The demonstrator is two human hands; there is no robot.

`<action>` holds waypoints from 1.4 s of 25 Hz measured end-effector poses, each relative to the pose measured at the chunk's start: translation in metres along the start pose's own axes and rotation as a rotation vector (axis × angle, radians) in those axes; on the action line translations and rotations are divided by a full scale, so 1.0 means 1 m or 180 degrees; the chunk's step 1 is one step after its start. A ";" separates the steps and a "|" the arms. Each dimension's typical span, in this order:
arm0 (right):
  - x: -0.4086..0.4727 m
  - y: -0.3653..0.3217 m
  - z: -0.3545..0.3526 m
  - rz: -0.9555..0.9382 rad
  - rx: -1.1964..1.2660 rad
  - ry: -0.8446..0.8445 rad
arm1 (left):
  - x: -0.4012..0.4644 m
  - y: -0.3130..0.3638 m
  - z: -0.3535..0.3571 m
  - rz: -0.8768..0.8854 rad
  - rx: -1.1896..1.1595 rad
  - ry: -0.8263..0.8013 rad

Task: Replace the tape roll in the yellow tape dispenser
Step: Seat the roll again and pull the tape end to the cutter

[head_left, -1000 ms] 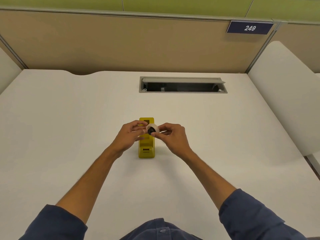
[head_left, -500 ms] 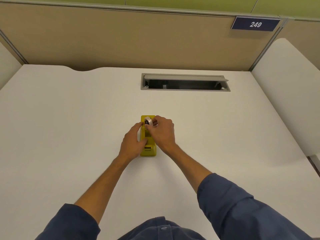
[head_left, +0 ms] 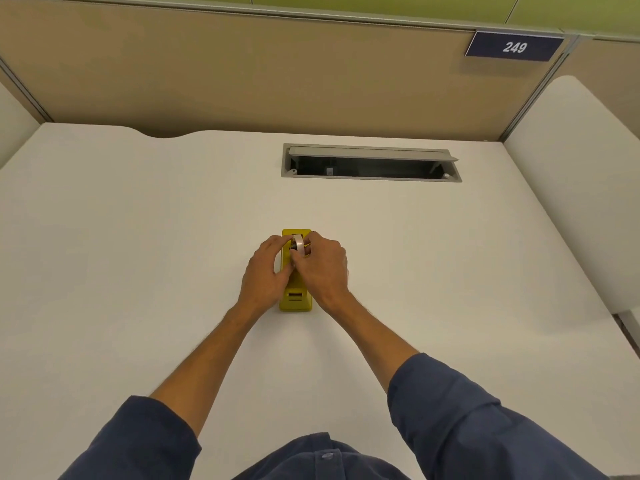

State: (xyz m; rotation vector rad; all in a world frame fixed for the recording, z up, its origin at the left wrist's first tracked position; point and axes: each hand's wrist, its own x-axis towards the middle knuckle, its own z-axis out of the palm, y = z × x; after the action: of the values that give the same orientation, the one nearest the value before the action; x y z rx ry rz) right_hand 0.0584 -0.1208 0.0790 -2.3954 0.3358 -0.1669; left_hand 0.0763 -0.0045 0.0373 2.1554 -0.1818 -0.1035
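Observation:
A yellow tape dispenser [head_left: 295, 299] stands in the middle of the white desk [head_left: 138, 237], its long axis pointing away from me. A clear tape roll [head_left: 298, 244] stands on edge in the dispenser's far half. My right hand [head_left: 323, 268] pinches the roll from the right, its fingers curled over the dispenser's middle. My left hand [head_left: 266, 271] rests against the dispenser's left side, with its fingertips touching the roll from the left. Both hands hide the dispenser's middle; only its near end and far rim show.
A grey cable hatch [head_left: 370, 162] lies open at the back of the desk. Tan partition panels [head_left: 242, 74] close off the far side, with a blue sign reading 249 [head_left: 514, 46]. A white side panel [head_left: 571, 202] rises at the right.
One second ago both hands held the roll above the dispenser. It has come down into the dispenser's far half, and my left hand now sits against the dispenser's left side.

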 end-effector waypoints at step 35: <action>0.011 -0.004 0.008 0.0153 -0.0116 0.0016 | 0.013 0.012 -0.007 -0.0022 0.0934 -0.0069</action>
State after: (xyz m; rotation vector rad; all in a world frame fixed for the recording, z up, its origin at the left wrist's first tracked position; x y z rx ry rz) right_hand 0.0715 -0.1167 0.0760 -2.4208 0.4014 -0.1459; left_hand 0.0888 -0.0077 0.0512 2.4482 -0.2130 -0.1097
